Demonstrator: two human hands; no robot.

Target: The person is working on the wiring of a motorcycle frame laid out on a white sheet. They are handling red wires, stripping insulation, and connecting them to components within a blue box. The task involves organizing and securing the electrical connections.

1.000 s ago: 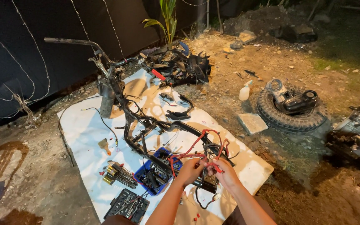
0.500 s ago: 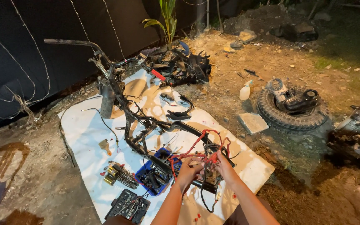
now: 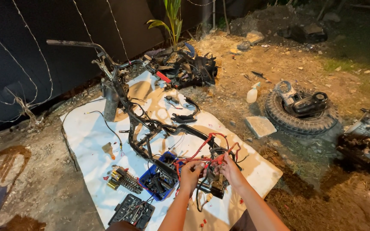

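Note:
A stripped black motorcycle frame (image 3: 138, 115) lies on a white sheet (image 3: 86, 137), its handlebar toward the dark wall. At its near end a bundle of red wires (image 3: 206, 147) loops over a black part. My left hand (image 3: 190, 172) pinches the red wires at the bundle's left side. My right hand (image 3: 229, 167) grips the wires and the black part (image 3: 213, 179) from the right. Both hands touch the bundle, close together.
A blue tray of small parts (image 3: 157, 183), a coil spring (image 3: 123, 179) and a black tool case (image 3: 132, 210) lie left of my arms. A tyre with an engine part (image 3: 302, 110), a stone slab (image 3: 260, 126), a white bottle (image 3: 252, 94) and black fairing pieces (image 3: 193, 70) sit on the dirt.
Both hands have moved slightly up and forward onto the red wire bundle. The frame and the parts on the sheet have not moved.

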